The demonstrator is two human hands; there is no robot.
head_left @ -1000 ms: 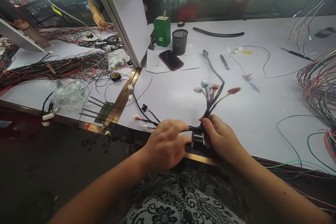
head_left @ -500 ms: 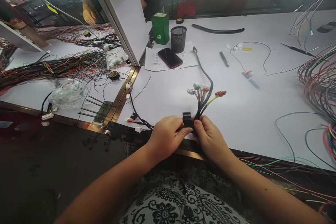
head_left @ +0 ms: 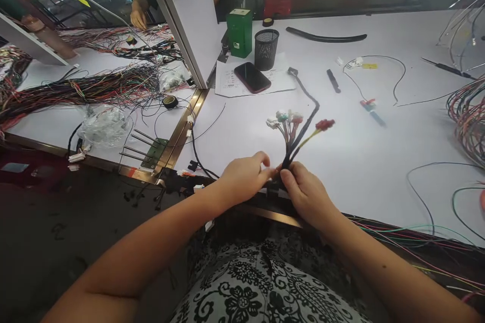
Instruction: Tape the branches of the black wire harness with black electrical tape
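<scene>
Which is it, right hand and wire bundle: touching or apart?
Touching. The head view shows the right hand gripping the wire bundle just below where its branches fan out.

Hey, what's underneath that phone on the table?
Paper with markings lies under the phone, showing around it. Whatever is on the part the phone covers can't be seen.

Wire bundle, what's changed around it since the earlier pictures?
The black tape roll, above the wire bundle half a second ago, now seems to hang below it, nearer the person. The left hand has apparently let go of the roll, its fingers at the bundle. The right hand still grips the bundle; phone and green box stayed put.
</scene>
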